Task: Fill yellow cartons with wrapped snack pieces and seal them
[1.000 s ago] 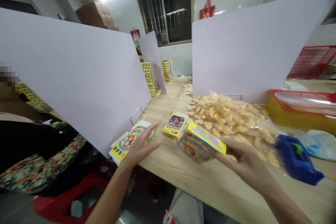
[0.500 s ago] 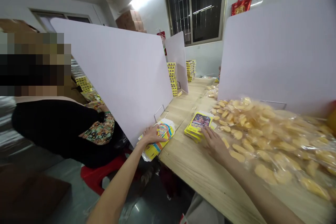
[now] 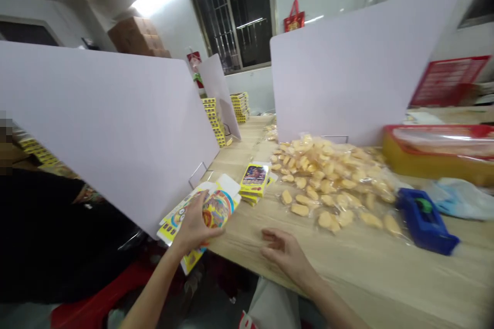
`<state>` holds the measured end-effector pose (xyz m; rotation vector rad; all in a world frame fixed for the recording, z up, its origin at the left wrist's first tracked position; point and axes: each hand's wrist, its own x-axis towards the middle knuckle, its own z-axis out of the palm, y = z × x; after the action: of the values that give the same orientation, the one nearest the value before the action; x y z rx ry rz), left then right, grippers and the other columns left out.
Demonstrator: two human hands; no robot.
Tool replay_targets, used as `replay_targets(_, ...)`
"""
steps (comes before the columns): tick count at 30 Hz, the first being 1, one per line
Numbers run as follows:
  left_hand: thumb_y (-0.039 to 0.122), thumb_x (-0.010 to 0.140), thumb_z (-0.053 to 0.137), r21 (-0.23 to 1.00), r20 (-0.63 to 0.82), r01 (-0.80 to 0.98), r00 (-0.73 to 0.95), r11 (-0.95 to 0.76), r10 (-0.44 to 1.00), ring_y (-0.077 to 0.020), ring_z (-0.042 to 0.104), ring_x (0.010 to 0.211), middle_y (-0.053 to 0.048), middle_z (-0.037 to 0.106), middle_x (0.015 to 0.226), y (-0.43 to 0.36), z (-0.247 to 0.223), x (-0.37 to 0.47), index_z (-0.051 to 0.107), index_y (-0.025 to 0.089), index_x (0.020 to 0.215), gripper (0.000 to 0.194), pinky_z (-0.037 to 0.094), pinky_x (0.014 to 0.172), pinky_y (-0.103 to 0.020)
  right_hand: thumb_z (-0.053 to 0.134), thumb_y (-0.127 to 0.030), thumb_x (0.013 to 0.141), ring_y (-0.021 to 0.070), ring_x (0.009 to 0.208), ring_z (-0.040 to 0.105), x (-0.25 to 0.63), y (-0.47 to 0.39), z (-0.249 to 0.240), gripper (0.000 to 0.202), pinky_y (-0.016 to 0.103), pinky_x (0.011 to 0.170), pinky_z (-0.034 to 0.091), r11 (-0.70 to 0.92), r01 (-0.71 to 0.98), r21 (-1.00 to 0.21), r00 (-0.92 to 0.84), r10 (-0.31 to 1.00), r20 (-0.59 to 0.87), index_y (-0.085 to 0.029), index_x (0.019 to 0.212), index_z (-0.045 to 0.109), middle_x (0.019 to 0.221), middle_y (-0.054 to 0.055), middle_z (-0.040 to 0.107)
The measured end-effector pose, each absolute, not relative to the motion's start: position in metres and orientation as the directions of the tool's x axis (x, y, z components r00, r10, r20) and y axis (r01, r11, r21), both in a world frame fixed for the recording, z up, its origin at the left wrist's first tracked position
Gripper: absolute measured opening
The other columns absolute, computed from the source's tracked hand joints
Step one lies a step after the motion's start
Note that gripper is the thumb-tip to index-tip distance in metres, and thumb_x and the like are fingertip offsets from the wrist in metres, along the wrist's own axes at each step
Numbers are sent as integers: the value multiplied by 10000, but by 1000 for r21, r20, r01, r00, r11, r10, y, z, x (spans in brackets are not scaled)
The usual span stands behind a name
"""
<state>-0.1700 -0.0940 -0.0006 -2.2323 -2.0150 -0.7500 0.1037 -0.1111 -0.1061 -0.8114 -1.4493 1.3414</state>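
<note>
My left hand [image 3: 194,224] grips a flat yellow-and-white printed carton [image 3: 218,209] with a round colourful picture, its thumb across the near side. Under and beside it, more flattened cartons [image 3: 173,221] lie at the table's left edge. My right hand [image 3: 287,253] hovers low over the table's near part, fingers loosely curled and apart from the thumb, holding nothing. Beyond my hands sits a small stack of yellow boxes [image 3: 254,180] with a dark picture on top. To their right spreads a heap of pale yellow oval pieces in clear wrappers [image 3: 328,169].
A blue tape dispenser [image 3: 426,221] stands on the wooden table [image 3: 347,262] at right, near a yellow bin with a red rim [image 3: 443,149]. White partitions [image 3: 116,118] border the left and back. A person in black [image 3: 46,236] sits beyond the left one.
The view has swung right. My left hand now has a carton raised and tilted in its grip. My right hand has left the small box stack and drawn back towards me.
</note>
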Motion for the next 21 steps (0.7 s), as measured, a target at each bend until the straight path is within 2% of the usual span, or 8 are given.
replay_targets(3, 301, 523, 791, 492, 335, 813, 151, -310, 930, -331, 373, 1337, -141, 379, 1446, -121, -29, -103, 220, 222, 1426, 1072, 317, 1114, -496, 790, -486, 651, 305, 1087, 623, 105, -124, -102, 634, 470, 952, 483, 36, -431, -902, -408, 883, 231, -178, 1181, 629, 1177, 125, 667)
replay_targets(5, 273, 534, 789, 652, 284, 681, 186, -332, 941, -342, 426, 1303, -144, 432, 1412, -133, -51, -60, 219, 237, 1423, 1057, 367, 1080, -503, 801, -494, 641, 301, 1043, 644, 113, -135, -107, 586, 459, 952, 478, 17, -515, -857, -387, 888, 250, -184, 1118, 659, 1107, 98, 699)
replay_targets(7, 285, 538, 801, 747, 255, 585, 186, -316, 949, -359, 465, 1270, -150, 481, 1375, -140, -71, -23, 241, 235, 1416, 1043, 401, 1049, -507, 798, -500, 646, 306, 975, 667, 130, -147, -116, 513, 455, 906, 501, 17, -514, -858, -292, 937, 193, -170, 1025, 692, 1017, 91, 725)
replay_targets(11, 331, 533, 838, 848, 222, 456, 159, -271, 962, -376, 492, 1239, -155, 535, 1328, -144, -97, 21, 332, 218, 1401, 1012, 408, 1039, -509, 779, -517, 665, 335, 907, 676, 180, -171, -138, 457, 467, 841, 522, 60, -364, -929, -20, 997, 73, -141, 920, 727, 946, 118, 741)
replay_targets(15, 341, 813, 636, 951, 121, 227, 348, -209, 930, -295, 494, 1258, -111, 556, 1336, -152, -111, 33, 441, 232, 1359, 589, 405, 1061, -428, 768, -536, 662, 355, 882, 684, 221, -192, -151, 454, 479, 803, 540, 3, -322, -947, 64, 998, -19, -145, 889, 722, 936, 133, 743)
replay_targets(16, 343, 852, 591, 959, 110, 198, 391, -200, 914, -284, 465, 1288, -104, 523, 1377, -155, -115, 34, 427, 239, 1376, 559, 386, 1081, -420, 762, -542, 665, 356, 914, 680, 226, -198, -154, 474, 479, 812, 542, 2, -338, -941, 70, 997, -23, -158, 937, 708, 977, 134, 737)
replay_targets(18, 362, 871, 571, 970, 100, 154, 455, -189, 885, -278, 389, 1352, -96, 427, 1466, -161, -123, 34, 333, 255, 1441, 627, 326, 1126, -425, 747, -557, 671, 342, 1000, 662, 229, -209, -161, 597, 471, 848, 538, 23, -375, -927, 109, 994, -20, -215, 1146, 627, 1126, 131, 693)
replay_targets(21, 416, 844, 606, 997, 55, 15, 562, -76, 825, -297, 375, 1361, -104, 359, 1509, -171, -134, 31, 233, 275, 1480, 751, 332, 1116, -448, 725, -587, 676, 315, 1076, 639, 225, -225, -175, 883, 459, 909, 511, 22, -419, -908, 127, 991, -35, -314, 1423, 343, 1278, 129, 609)
